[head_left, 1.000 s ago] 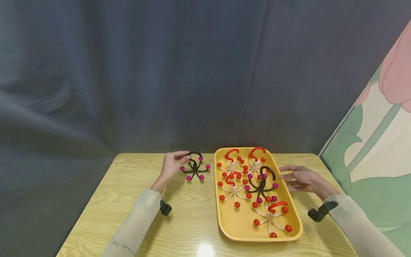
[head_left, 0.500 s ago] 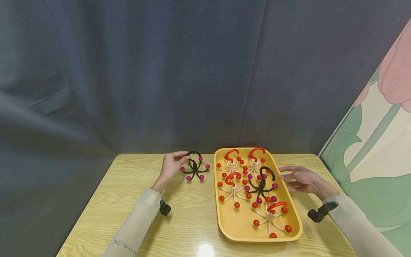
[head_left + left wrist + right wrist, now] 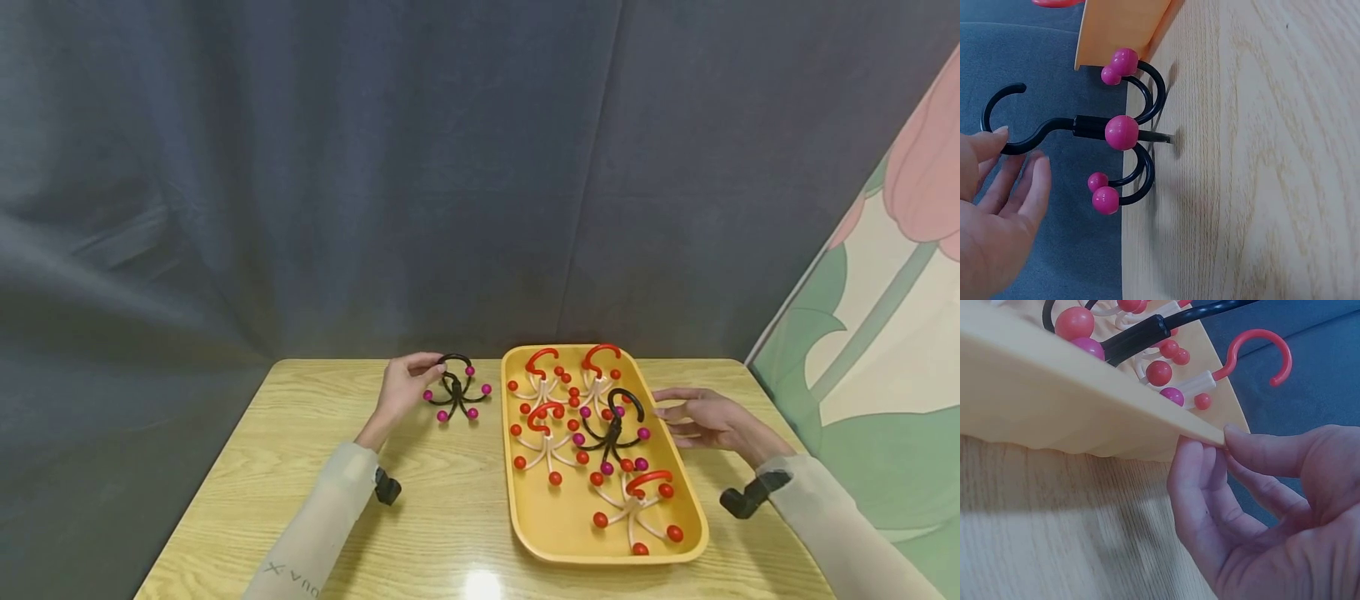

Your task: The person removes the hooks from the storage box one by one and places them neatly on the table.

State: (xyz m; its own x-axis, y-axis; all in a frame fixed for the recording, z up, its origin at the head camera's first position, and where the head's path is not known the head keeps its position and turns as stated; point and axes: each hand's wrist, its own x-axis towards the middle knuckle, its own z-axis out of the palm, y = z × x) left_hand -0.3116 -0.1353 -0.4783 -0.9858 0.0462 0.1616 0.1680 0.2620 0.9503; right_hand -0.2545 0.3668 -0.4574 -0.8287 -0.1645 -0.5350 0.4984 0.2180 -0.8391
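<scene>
My left hand (image 3: 405, 385) holds a black claw hanger (image 3: 456, 390) by its curved top hook. It stands upright on the table with its pink-tipped arms spread, left of the yellow tray (image 3: 551, 529). In the left wrist view the thumb (image 3: 985, 142) lies against the hook, the other fingers behind it. My right hand (image 3: 705, 419) pinches the tray's right rim; in the right wrist view the thumb (image 3: 1272, 450) is on the edge and fingers curl against the outer wall. Inside the tray, another black hanger (image 3: 612, 429) stands among several white hangers (image 3: 633, 504) with red hooks and red ball tips.
The wooden table (image 3: 300, 467) ends at a dark grey curtain (image 3: 435, 183) along the back. A panel with painted flowers (image 3: 885, 375) borders the right side. Tabletop extends to the left of the tray and in front of it.
</scene>
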